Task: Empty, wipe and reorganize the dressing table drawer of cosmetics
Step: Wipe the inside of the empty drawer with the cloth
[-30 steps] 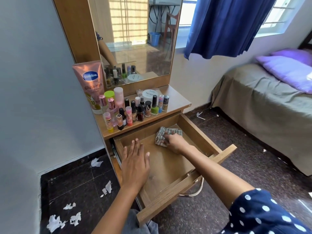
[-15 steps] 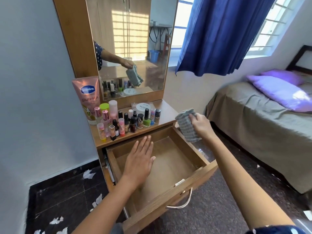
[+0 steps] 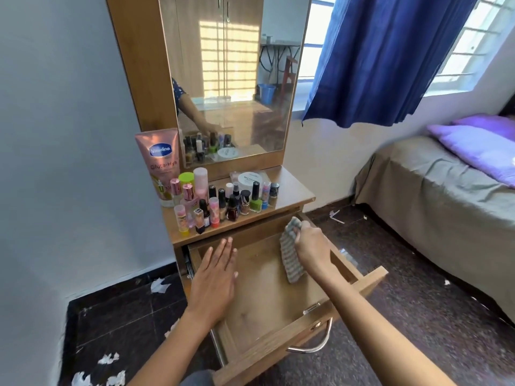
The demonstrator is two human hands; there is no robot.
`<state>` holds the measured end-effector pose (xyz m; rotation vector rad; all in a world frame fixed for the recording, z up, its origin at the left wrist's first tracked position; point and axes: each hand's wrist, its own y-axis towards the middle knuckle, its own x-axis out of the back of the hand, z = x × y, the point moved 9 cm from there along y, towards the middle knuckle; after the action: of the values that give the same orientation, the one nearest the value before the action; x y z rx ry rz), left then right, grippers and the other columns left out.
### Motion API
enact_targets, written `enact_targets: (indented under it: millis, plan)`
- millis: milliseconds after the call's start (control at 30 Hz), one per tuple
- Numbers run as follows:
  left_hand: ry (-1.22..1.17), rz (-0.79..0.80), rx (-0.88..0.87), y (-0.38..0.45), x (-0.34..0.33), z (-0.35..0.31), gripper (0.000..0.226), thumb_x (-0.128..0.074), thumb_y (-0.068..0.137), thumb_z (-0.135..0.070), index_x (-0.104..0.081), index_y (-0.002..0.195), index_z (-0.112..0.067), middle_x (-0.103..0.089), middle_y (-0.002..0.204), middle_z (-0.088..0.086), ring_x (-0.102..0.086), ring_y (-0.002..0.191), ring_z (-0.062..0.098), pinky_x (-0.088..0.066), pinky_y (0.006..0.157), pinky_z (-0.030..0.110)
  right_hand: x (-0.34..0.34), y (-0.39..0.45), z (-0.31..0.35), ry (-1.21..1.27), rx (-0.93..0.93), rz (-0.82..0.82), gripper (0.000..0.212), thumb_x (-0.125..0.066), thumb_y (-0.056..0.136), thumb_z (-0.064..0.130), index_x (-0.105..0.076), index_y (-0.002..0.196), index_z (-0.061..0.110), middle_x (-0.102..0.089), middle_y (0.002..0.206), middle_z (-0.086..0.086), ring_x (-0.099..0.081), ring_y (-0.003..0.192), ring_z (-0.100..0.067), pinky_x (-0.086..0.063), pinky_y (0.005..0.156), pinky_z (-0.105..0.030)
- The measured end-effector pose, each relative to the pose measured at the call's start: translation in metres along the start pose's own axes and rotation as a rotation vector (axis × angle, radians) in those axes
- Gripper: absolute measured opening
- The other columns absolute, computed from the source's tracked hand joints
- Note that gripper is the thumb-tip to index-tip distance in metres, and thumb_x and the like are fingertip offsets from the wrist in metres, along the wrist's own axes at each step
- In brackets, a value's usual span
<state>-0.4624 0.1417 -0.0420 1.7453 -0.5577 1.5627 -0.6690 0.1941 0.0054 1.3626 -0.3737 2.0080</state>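
Bedroom light is coming through a window behind a blue curtain (image 3: 390, 57), and a bed (image 3: 434, 190) is standing off to the right of the wooden desk (image 3: 292, 190) with its mirror (image 3: 234, 79). Half a second ago the right hand was holding the cloth up over the right end of the desk, clear of the drawer; now the right hand (image 3: 312, 249) is bringing the cloth (image 3: 291, 257) back down inside the drawer (image 3: 278, 344), against or just beside its right wall, though I cannot quite tell whether the fabric is touching the wood. That is suggesting another wiping pass, so the wiping step is likely going on, with reorganizing not yet begun.

The cloth is hanging long, its long axis running from the far right corner of the drawer toward the person, the upper end bunched in the curled fingers, the lower end trailing near the drawer floor. The left hand (image 3: 214, 280) is lying flat, fingers straight and together, resting on the left side of the drawer, probably steadying it.

The cosmetics (image 3: 223, 201) are standing crowded on the desk, with a pink lotion tube (image 3: 161, 162) at the left. Scraps of paper (image 3: 108, 358) are lying on the dark floor (image 3: 125, 316).
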Motion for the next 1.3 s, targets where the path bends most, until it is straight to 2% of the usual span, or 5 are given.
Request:
enact_targets:
  millis: [300,500,800,1000,1300]
  plan:
    - [-0.067,-0.044,0.115,-0.009,-0.012,0.013,0.052,-0.030,0.091,-0.029,-0.056,0.128,-0.003,-0.041,0.144,0.014,-0.036,0.135,0.023,-0.011,0.112,0.035,-0.091,-0.016,0.026,-0.023,-0.070,0.318,0.032,-0.041,0.097,0.004,-0.048,0.128,0.003,-0.057,0.128,-0.020,-0.056,0.117,-0.033,-0.045,0.094,-0.038]
    - [-0.079,-0.084,0.135,-0.010,-0.012,0.016,0.052,-0.028,0.093,-0.027,-0.051,0.132,-0.003,-0.035,0.148,0.014,-0.029,0.139,0.022,-0.011,0.113,0.037,-0.134,-0.037,0.066,-0.093,0.247,0.500,0.044,-0.042,0.099,0.010,-0.043,0.142,0.012,-0.044,0.146,-0.015,-0.053,0.124,-0.034,-0.044,0.104,-0.043]
    - [-0.088,-0.092,0.163,-0.013,-0.010,0.016,0.054,-0.025,0.091,-0.024,-0.046,0.136,-0.002,-0.031,0.150,0.014,-0.024,0.141,0.022,-0.015,0.116,0.038,-0.120,-0.094,0.081,-0.192,0.746,0.782,0.034,-0.060,0.089,0.009,-0.065,0.121,0.019,-0.064,0.120,-0.008,-0.059,0.106,-0.027,-0.047,0.091,-0.036]
    - [-0.055,-0.076,0.131,-0.011,-0.005,0.011,0.056,-0.018,0.094,-0.026,-0.049,0.133,0.000,-0.035,0.147,0.015,-0.029,0.139,0.023,-0.019,0.113,0.040,-0.091,-0.095,0.047,-0.333,0.661,1.008,0.029,-0.062,0.090,0.009,-0.067,0.119,0.014,-0.064,0.124,-0.010,-0.060,0.102,-0.023,-0.043,0.084,-0.026]
    - [0.002,-0.113,-0.019,0.015,0.019,-0.022,0.049,-0.033,0.098,-0.024,-0.031,0.142,-0.003,-0.018,0.153,0.012,-0.013,0.143,0.022,-0.006,0.115,0.038,0.042,0.013,-0.001,-0.232,0.400,0.357,0.029,-0.055,0.084,0.003,-0.073,0.102,0.016,-0.069,0.094,-0.006,-0.065,0.088,-0.021,-0.043,0.070,-0.027]
